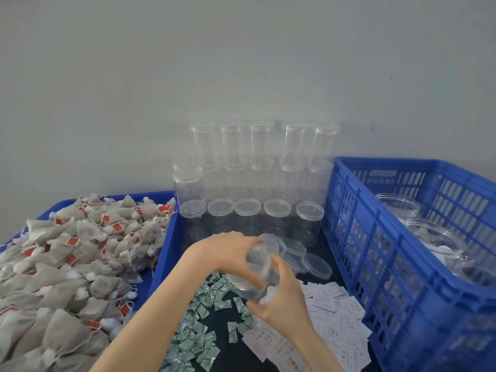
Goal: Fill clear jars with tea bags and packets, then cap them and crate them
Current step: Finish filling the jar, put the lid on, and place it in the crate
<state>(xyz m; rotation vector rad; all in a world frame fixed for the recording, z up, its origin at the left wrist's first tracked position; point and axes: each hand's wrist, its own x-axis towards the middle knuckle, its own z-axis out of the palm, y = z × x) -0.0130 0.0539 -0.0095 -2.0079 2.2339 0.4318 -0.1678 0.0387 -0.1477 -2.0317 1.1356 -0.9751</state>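
My left hand [230, 253] grips a clear jar [257, 275] from above, tilted over the dark table. My right hand [279, 299] holds the same jar from below, near its base. The jar looks open, with something white showing inside near the bottom. Loose clear lids [308, 260] lie just behind it. Beige tea bags [67, 264] with red tags fill the blue tray [166, 248] on the left. Green packets [204, 318] and white packets [330, 312] lie scattered under my hands.
Stacked capped empty jars [263, 167] stand against the grey wall at the back. A blue slatted crate [397, 264] on the right holds several clear jars [434, 237]. The tray's rim runs close beside my left forearm.
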